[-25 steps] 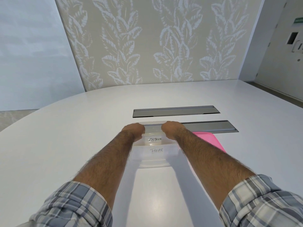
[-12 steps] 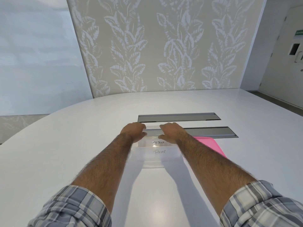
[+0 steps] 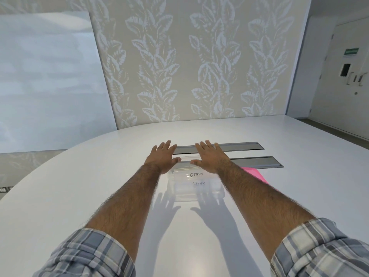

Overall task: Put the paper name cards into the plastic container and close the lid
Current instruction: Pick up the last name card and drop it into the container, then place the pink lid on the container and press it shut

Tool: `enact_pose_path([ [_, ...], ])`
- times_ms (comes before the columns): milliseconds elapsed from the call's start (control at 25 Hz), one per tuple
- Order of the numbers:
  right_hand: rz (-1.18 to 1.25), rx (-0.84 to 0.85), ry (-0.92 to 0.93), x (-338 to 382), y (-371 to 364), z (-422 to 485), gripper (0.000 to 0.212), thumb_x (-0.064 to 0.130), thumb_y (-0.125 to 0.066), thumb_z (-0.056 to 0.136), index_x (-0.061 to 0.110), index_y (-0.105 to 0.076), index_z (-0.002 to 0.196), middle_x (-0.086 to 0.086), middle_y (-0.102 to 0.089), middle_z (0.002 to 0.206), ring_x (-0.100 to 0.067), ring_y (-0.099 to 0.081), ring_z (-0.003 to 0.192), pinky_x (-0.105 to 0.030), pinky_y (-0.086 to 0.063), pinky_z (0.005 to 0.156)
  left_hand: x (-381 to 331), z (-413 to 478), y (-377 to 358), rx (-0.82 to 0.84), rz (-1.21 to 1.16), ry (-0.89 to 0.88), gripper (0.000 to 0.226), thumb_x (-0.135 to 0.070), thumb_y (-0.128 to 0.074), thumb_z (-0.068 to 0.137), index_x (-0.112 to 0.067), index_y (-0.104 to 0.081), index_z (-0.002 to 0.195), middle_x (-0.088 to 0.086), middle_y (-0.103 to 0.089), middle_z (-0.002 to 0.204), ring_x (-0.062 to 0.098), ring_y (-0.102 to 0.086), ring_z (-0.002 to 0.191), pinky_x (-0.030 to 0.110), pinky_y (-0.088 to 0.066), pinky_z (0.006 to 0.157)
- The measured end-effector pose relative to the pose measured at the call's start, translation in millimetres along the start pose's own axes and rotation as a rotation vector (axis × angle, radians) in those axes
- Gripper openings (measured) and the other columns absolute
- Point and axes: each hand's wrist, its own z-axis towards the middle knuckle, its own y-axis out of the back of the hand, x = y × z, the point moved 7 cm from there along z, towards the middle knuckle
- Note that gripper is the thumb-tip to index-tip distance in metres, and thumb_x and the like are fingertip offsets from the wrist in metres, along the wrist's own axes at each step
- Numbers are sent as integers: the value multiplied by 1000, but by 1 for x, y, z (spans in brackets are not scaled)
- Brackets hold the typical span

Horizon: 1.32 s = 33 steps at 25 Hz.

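Left hand: left hand (image 3: 162,156) out flat over the far left corner of the container (image 3: 196,188), palm down, fingers (image 3: 166,144) straight and fanned wide, holding nothing.
Right hand: right hand (image 3: 209,156) the same on the far right corner, fingers (image 3: 207,144) spread wide and empty, thumb tips pointing at each other with a gap between.
Contact: can't tell whether either palm touches the plastic.
Container: clear plastic, sitting on the white counter (image 3: 79,186) between the two forearms.
Name cards: name cards (image 3: 196,174) are inside; "OSTRICH" reads through the plastic, with a fainter word on the card nearer the person.
Lid: a clear lid (image 3: 186,165) looks to lie across the top; whether it is snapped down, I can't tell.
Beside it: a pink sheet (image 3: 254,172) lies just right of the container, partly hidden under the right forearm.
Beyond: two long grey slots (image 3: 239,146) are set in the counter.
Sleeves: plaid sleeves (image 3: 89,254) are rolled up.
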Motion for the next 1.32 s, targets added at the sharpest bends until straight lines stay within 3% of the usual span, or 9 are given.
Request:
enact_pose_path([
  [240,-34,-10,-118,-18,26,-48,87,70,-26,93,14,-6,156,-7,-7,164,-25,-1,152,-50,-4,121,-25,-17,16,-24,-57,-88,67,-54,-33,102,-24,-16,159,6,-4,167,24,-6,154,46,-5,124],
  [800,-102,22,-332,-121,34,-153,83,67,-28,94,10,-19,154,-8,-20,162,-24,-14,149,-48,-10,120,-171,-21,-4,-47,-147,-345,63,-52,-39,101,-21,-29,155,7,-20,164,22,-20,151,42,-16,122],
  [1080,-120,87,-326,-192,10,-143,71,65,-37,92,11,-48,136,-10,-47,144,-27,-41,134,-44,-29,110,-227,10,-49,139,-222,-249,62,-58,-37,98,-24,-36,150,2,-46,151,25,-47,135,44,-43,105],
  [1200,-87,134,-316,-206,-13,-137,59,59,-46,91,14,-57,126,-9,-56,134,-28,-52,124,-42,-38,105,-241,17,-79,247,-217,-185,63,-60,-38,97,-24,-38,149,3,-49,149,25,-48,134,43,-44,104],
  [1320,13,187,-348,-217,-37,-135,61,56,-47,92,15,-51,137,-8,-52,141,-28,-51,128,-43,-40,106,-252,20,-106,357,-251,-114,69,-61,-40,96,-21,-34,152,3,-44,153,24,-45,137,40,-39,106],
])
